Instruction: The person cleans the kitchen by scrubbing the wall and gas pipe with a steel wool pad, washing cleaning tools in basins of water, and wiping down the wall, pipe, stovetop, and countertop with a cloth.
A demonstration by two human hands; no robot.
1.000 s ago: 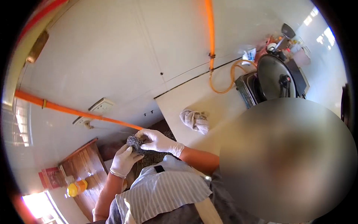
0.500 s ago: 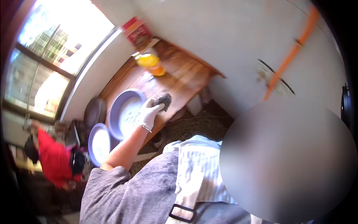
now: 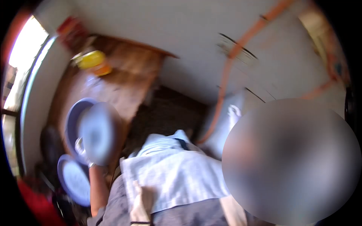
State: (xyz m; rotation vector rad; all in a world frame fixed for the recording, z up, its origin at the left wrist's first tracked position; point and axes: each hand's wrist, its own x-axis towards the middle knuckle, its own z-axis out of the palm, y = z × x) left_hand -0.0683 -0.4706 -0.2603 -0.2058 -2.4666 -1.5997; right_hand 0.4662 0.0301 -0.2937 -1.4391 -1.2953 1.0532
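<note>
My left hand (image 3: 81, 148), in a white glove, is at the near rim of a purple basin (image 3: 70, 116) on the wooden table. A blurred oval patch covers much of that basin and part of the hand, so its fingers and anything in them are hidden. My right hand (image 3: 234, 113), also gloved in white, shows only in part at the edge of another blurred patch, near the pale wall. Its fingers are too smeared to read. A second purple basin (image 3: 75, 179) with a pale inside sits beside my left forearm.
On the table (image 3: 124, 71) stand a yellow-and-orange container (image 3: 94, 63) and a red box (image 3: 71, 32). An orange hose (image 3: 225, 75) runs down the wall. A dark round pan (image 3: 51, 143) leans below the window. Red clothing (image 3: 37, 199) of another person shows at lower left.
The view has swung right. My left hand, which held a dark scrubbing pad over the table, is now back at the basin; the pad is out of sight. My right hand has appeared.
</note>
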